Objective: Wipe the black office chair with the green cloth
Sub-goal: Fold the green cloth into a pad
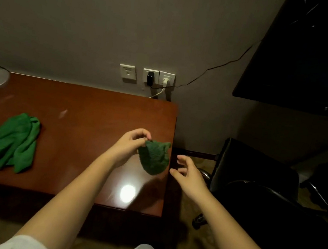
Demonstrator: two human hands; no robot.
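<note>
Right hand (188, 176) loosely spread; left hand (130, 144) pinches green cloth (153, 158).

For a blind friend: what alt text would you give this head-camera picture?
A person's left hand pinches a small green cloth above the right end of a wooden desk, with the open right hand held out beside it. A black office chair stands right of the desk; a second green cloth lies on the desk's left part.
</note>
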